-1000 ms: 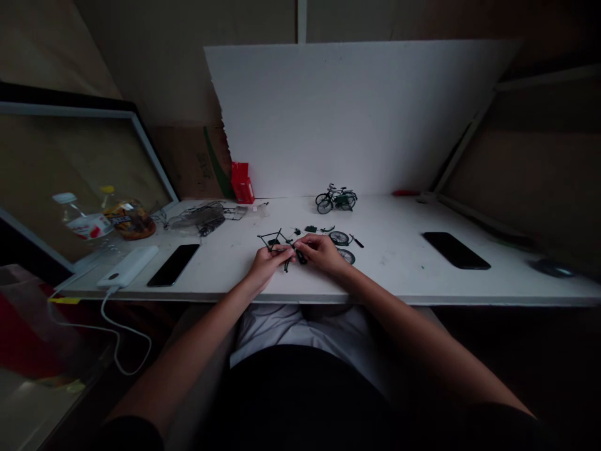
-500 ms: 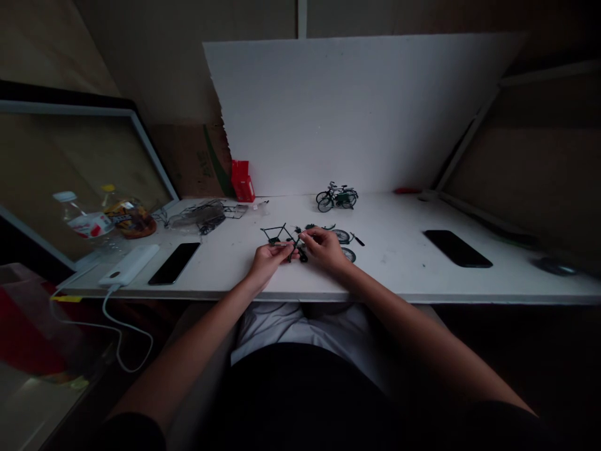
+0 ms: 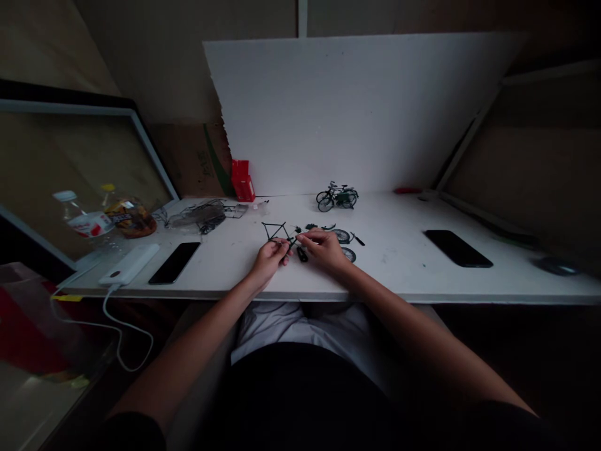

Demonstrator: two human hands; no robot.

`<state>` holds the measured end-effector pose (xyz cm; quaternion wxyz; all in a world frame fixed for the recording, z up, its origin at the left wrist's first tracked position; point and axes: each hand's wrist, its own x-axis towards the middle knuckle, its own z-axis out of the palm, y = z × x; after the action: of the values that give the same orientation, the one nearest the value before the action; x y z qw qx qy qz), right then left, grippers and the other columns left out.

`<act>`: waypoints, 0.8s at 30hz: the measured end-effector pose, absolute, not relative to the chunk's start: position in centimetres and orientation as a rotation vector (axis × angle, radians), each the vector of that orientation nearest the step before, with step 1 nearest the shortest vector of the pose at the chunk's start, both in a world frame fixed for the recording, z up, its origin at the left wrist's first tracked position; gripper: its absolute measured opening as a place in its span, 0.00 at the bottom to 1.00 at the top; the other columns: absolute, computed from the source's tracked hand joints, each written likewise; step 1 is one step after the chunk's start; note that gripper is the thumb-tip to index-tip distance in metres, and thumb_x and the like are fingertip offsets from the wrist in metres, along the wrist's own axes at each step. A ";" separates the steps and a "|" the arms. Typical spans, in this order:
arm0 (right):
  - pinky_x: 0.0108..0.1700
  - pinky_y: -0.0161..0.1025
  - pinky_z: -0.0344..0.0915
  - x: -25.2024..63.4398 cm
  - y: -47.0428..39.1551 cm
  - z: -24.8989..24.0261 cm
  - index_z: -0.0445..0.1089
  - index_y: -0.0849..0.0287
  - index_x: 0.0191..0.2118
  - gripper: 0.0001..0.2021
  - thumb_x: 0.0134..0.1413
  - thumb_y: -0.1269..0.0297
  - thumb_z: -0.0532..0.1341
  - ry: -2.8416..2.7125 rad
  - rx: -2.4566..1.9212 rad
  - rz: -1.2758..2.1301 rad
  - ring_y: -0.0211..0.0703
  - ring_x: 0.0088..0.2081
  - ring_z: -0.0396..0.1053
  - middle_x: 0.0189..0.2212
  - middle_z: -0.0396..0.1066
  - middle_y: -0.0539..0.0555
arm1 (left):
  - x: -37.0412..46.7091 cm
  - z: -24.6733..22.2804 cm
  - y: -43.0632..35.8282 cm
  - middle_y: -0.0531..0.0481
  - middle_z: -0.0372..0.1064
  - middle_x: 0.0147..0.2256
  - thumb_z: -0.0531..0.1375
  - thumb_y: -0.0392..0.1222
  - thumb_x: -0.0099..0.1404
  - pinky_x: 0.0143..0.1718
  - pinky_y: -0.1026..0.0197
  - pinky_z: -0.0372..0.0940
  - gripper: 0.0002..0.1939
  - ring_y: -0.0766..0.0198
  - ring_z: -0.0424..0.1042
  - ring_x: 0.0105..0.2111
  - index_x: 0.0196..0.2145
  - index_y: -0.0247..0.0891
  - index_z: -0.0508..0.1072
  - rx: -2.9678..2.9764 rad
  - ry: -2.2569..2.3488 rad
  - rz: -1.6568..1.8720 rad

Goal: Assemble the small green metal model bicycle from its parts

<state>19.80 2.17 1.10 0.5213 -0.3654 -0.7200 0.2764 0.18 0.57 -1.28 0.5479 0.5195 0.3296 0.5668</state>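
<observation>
Near the table's front edge, my left hand (image 3: pixel 268 259) is closed round the lower part of a small dark model bicycle frame (image 3: pixel 273 223). The frame's thin tubes stick up beyond my fingers. My right hand (image 3: pixel 323 246) meets it from the right, thumb and forefinger pinched at the frame's end; whatever is between those fingertips is too small to make out. A small black part (image 3: pixel 302 254) lies just below the pinch. Beside and behind my right hand are two spoked wheels (image 3: pixel 348 254), partly covered, and a thin dark curved piece (image 3: pixel 328 227).
Two assembled model bicycles (image 3: pixel 337 197) stand at the back, right of a red box (image 3: pixel 243 181). Bagged parts (image 3: pixel 206 216), bottles (image 3: pixel 129 216), a white power bank (image 3: pixel 129 264) and a phone (image 3: pixel 174 263) lie left. Another phone (image 3: pixel 457 248) and a mouse (image 3: pixel 556 266) lie right.
My left hand has turned a little, tilting the bicycle frame within its grip. My right fingertips have shifted slightly left and down along the frame.
</observation>
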 end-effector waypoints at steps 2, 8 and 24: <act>0.35 0.40 0.63 19.8 2.3 0.8 0.82 0.59 0.39 0.22 0.65 0.43 0.63 -1.723 -0.864 0.710 0.42 0.30 0.66 0.28 0.70 0.53 | 0.2 -1.3 0.6 0.52 0.72 0.28 0.74 0.57 0.58 0.26 0.65 0.56 0.25 0.71 0.64 0.23 0.40 0.37 0.72 1.218 0.766 1.348; 0.28 0.38 0.63 19.7 2.6 0.3 0.79 0.56 0.57 0.25 0.68 0.43 0.59 -1.724 -0.884 0.903 0.37 0.25 0.65 0.38 0.75 0.55 | 0.3 -1.2 0.6 0.55 0.65 0.28 0.74 0.55 0.58 0.26 0.66 0.52 0.23 0.69 0.64 0.27 0.39 0.39 0.69 1.127 0.813 1.379; 0.37 0.40 0.71 20.3 2.9 0.0 0.84 0.58 0.42 0.20 0.45 0.53 0.78 -1.574 -0.806 1.113 0.42 0.32 0.75 0.35 0.82 0.56 | 0.6 -2.3 0.6 0.54 0.65 0.34 0.59 0.53 0.74 0.44 0.63 0.67 0.14 0.67 0.64 0.31 0.37 0.41 0.67 1.387 1.010 1.397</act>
<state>20.30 2.93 0.02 0.5022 -0.3335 -0.6516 0.4605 0.58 0.63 -2.27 0.4479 0.5605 0.4081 0.5646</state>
